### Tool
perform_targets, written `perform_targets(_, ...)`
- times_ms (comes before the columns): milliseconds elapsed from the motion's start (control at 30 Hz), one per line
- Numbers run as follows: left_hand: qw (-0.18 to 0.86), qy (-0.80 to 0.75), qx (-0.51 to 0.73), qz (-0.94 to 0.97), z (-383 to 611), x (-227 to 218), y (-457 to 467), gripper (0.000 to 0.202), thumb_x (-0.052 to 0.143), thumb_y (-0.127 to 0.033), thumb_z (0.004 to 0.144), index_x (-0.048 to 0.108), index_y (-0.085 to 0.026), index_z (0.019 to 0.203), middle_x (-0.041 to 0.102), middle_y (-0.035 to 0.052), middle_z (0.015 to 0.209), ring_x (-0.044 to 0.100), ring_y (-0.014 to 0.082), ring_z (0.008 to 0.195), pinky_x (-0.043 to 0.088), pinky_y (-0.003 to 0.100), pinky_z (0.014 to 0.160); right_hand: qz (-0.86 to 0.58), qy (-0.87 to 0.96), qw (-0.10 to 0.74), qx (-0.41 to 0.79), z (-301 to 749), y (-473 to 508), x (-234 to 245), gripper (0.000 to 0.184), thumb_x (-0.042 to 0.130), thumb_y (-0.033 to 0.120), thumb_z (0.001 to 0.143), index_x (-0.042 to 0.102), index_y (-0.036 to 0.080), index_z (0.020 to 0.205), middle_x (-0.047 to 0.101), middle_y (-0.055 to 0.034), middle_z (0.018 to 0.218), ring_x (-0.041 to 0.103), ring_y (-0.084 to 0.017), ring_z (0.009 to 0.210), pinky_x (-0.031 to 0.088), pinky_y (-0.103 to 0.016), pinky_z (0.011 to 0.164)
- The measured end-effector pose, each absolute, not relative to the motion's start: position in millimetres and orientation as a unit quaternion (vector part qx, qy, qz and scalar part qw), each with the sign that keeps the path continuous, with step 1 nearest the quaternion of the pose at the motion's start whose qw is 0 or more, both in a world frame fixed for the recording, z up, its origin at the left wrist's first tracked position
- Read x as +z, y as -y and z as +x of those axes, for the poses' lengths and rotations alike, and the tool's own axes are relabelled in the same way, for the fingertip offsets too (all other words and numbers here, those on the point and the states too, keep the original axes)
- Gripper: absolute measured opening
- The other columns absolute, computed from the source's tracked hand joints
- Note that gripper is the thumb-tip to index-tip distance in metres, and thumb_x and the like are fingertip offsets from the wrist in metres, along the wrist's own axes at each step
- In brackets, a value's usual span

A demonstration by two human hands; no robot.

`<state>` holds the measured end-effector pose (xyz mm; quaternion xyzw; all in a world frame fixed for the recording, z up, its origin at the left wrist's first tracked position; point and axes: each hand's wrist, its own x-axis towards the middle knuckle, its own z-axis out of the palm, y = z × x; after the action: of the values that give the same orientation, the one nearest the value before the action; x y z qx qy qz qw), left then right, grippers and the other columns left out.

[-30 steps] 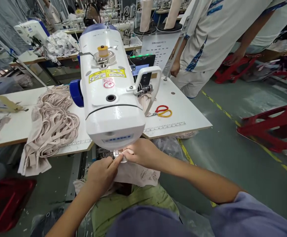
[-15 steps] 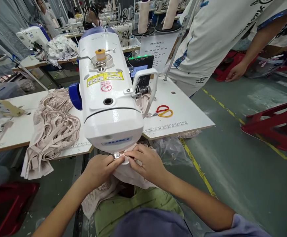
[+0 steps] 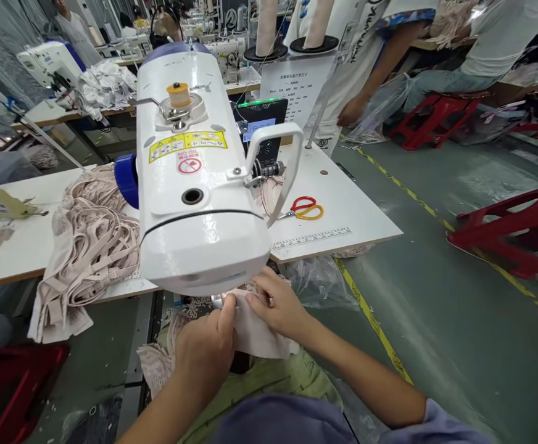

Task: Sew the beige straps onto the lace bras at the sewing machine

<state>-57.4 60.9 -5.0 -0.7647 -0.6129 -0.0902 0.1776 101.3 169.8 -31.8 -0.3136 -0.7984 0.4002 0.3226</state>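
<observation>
Under the head of a white sewing machine [image 3: 199,246], a pale beige garment [image 3: 260,333] hangs over my lap, with smooth cloth on the right and lace [image 3: 155,364] on the left. My left hand [image 3: 208,345] pinches its edge beside the needle area, the thumb and forefinger pressed together. My right hand [image 3: 281,305] grips the same cloth just to the right, fingers bent over it. The machine head hides the needle and part of the cloth's far edge.
Beige strappy garments [image 3: 95,240] are heaped on the left of the table. Scissors [image 3: 308,209] with red and yellow handles lie on the right, behind a printed ruler [image 3: 313,237]. Thread cones [image 3: 266,31] stand behind. A person [image 3: 352,92] stands beyond the table; red stools [image 3: 512,231] are on the floor.
My left hand has turned more upright and come nearer me. The cloth has shifted, and its smooth panel hangs below my right hand. The standing person has moved farther back behind the table.
</observation>
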Motion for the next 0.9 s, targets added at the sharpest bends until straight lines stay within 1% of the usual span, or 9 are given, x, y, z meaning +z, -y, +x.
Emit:
perform_targets(167,0.165,0.636,-0.081,-0.749,-52.2,-3.4,-63.9,0.035,0.041,-0.012,0.091,0.048,-0.007,0.125,0.06,-0.0029,0.061,0.06,0.0159,0.049,0.032,0.03,0.044,-0.301,0.807,0.285,0.42,97.8,-191.8,-24.6,0.029,0.058,0.019,0.08,0.069,0.019,0.107,0.065,-0.0081,0.101,0.061,-0.024,0.093,0.051,-0.036,0.082)
perform_targets(233,0.159,0.646,-0.073,-0.743,-51.0,-2.7,-64.4,0.035,0.042,-0.013,0.092,0.047,-0.008,0.126,0.061,-0.003,0.062,0.061,0.0159,0.05,0.032,0.03,0.045,-0.291,0.81,0.271,0.431,95.6,-197.4,-20.4,0.025,0.056,0.019,0.079,0.071,0.018,0.099,0.065,-0.0069,0.094,0.061,-0.023,0.092,0.051,-0.036,0.084)
perform_targets(300,0.158,0.653,-0.068,-0.737,-49.9,-1.8,-65.0,0.036,0.043,-0.014,0.092,0.047,-0.008,0.127,0.06,-0.0032,0.062,0.061,0.0159,0.05,0.032,0.03,0.044,-0.283,0.812,0.264,0.438,93.6,-201.9,-16.6,0.024,0.055,0.02,0.078,0.071,0.017,0.095,0.066,-0.0059,0.092,0.061,-0.022,0.093,0.05,-0.036,0.086)
perform_targets(400,0.16,0.662,-0.066,-0.729,-48.4,-0.5,-65.9,0.036,0.045,-0.015,0.091,0.048,-0.01,0.127,0.06,-0.0037,0.061,0.06,0.0158,0.048,0.032,0.03,0.044,-0.277,0.817,0.257,0.436,90.9,-207.5,-13.3,0.026,0.054,0.019,0.076,0.071,0.016,0.095,0.067,-0.006,0.095,0.061,-0.023,0.097,0.05,-0.036,0.088)
perform_targets(500,0.162,0.671,-0.064,-0.721,-47.5,1.1,-67.1,0.036,0.049,-0.015,0.089,0.049,-0.012,0.125,0.058,-0.0045,0.058,0.058,0.0165,0.046,0.031,0.03,0.043,-0.267,0.817,0.262,0.439,89.1,-211.9,-12.2,0.028,0.055,0.019,0.075,0.072,0.015,0.097,0.068,-0.0074,0.102,0.062,-0.025,0.103,0.049,-0.037,0.091)
perform_targets(633,0.161,0.676,-0.065,-0.716,-47.3,2.4,-68.3,0.032,0.049,-0.014,0.087,0.053,-0.012,0.119,0.054,-0.0049,0.053,0.054,0.0158,0.041,0.027,0.029,0.04,-0.252,0.81,0.264,0.459,88.3,-216.4,-11.1,0.035,0.054,0.018,0.075,0.07,0.015,0.105,0.065,-0.0107,0.123,0.059,-0.027,0.117,0.049,-0.039,0.096)
perform_targets(700,0.157,0.677,-0.071,-0.715,-47.5,1.8,-68.3,0.03,0.048,-0.013,0.087,0.054,-0.013,0.117,0.054,-0.0047,0.052,0.053,0.0153,0.04,0.026,0.028,0.04,-0.25,0.809,0.258,0.466,88.4,-218.0,-10.8,0.037,0.054,0.018,0.075,0.07,0.014,0.109,0.062,-0.0124,0.13,0.058,-0.029,0.12,0.048,-0.041,0.099)
perform_targets(800,0.154,0.676,-0.081,-0.716,-48.0,0.0,-67.3,0.031,0.048,-0.012,0.088,0.053,-0.013,0.118,0.058,-0.0037,0.056,0.055,0.0155,0.042,0.027,0.028,0.041,-0.234,0.813,0.262,0.465,88.6,-219.5,-10.5,0.038,0.054,0.016,0.074,0.07,0.016,0.109,0.062,-0.0111,0.131,0.059,-0.028,0.119,0.047,-0.042,0.1)
perform_targets(900,0.158,0.675,-0.084,-0.716,-48.5,-1.2,-66.5,0.033,0.047,-0.012,0.088,0.053,-0.013,0.121,0.057,-0.004,0.055,0.055,0.0154,0.042,0.027,0.028,0.042,-0.222,0.819,0.269,0.456,88.8,-219.9,-9.0,0.034,0.054,0.015,0.073,0.071,0.018,0.102,0.068,-0.0075,0.12,0.062,-0.026,0.109,0.049,-0.038,0.095)
